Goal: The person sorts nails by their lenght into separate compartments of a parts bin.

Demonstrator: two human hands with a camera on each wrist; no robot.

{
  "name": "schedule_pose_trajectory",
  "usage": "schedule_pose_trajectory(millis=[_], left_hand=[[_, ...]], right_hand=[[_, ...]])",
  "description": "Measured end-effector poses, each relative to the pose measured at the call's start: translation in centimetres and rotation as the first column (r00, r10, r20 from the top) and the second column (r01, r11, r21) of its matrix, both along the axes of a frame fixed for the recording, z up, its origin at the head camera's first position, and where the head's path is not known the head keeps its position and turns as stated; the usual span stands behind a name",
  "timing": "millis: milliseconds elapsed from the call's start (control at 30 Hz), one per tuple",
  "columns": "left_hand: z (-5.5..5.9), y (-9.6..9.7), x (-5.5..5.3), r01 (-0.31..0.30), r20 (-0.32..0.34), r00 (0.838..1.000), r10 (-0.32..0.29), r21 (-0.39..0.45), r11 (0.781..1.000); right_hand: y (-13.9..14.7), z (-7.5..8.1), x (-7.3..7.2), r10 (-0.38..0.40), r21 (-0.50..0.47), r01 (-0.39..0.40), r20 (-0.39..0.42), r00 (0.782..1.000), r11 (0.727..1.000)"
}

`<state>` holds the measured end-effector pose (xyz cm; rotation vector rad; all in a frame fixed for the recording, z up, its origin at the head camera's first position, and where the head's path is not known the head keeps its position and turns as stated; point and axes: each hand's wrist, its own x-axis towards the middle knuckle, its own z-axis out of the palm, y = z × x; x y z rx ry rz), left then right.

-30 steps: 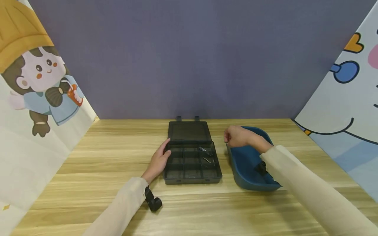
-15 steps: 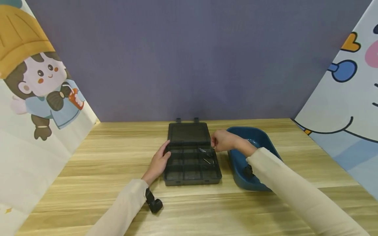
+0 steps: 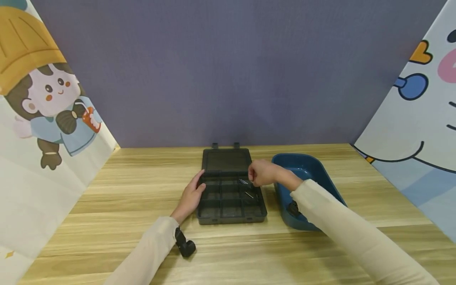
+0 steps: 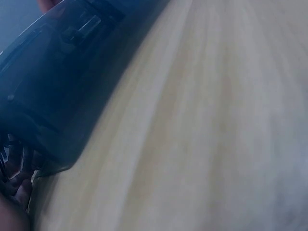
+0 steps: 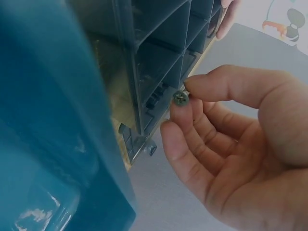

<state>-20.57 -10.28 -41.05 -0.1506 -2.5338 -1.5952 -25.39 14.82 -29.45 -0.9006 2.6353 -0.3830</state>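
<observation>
My right hand point(image 3: 263, 173) pinches a small screw between thumb and fingertips above the far right compartments of a dark see-through organizer box point(image 3: 231, 213). In the right wrist view the cross-slotted head of the screw point(image 5: 181, 98) faces the camera. Its shank is mostly hidden by the fingers. The box lies with its lid point(image 3: 226, 160) folded back on the table. Along its left side rests my left hand point(image 3: 190, 198), thumb at the rim and fingers extended. Thin silvery metal pieces point(image 3: 249, 194) lie in the right-hand compartments.
A blue bin point(image 3: 285, 213) stands to the right of the box, under my right forearm; sleeve and wrist camera hide part of its inside. A grey-purple panel point(image 3: 228, 71) rises behind the wooden table point(image 3: 142, 178). Printed cartoon panels flank it.
My right hand has moved left from the near rim area of the blue bin to above the box, still pinching the screw. The left hand stays at the box.
</observation>
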Motion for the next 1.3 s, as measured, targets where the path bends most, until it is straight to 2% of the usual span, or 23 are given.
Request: schedule_pose_trajectory(millis=[333,533,867,1133,1300], left_hand=[[-0.1,0.3,0.0,0.000,-0.001,1.000,0.000,0.003,1.000],[-0.2,0.4,-0.1,0.004,-0.003,1.000,-0.004,-0.007,1.000],[-0.2,0.0,-0.3,-0.002,-0.002,1.000,0.002,-0.024,1.000],[0.0,0.0,-0.2,0.002,0.010,1.000,-0.001,-0.019,1.000],[0.0,-0.1,-0.3,0.020,0.018,1.000,-0.020,0.002,1.000]], right_hand=[[0.2,-0.1,0.2,-0.013,0.025,0.012,0.025,1.000,1.000],[0.7,-0.1,0.4,-0.014,0.060,0.015,-0.007,1.000,0.998],[2.5,0.0,0.7,-0.025,0.096,0.024,0.010,1.000,0.995],[4.2,0.5,0.8,-0.090,0.163,0.082,0.044,0.995,0.983],[4.9,0.6,0.6,-0.091,0.139,0.084,0.050,0.995,0.987]])
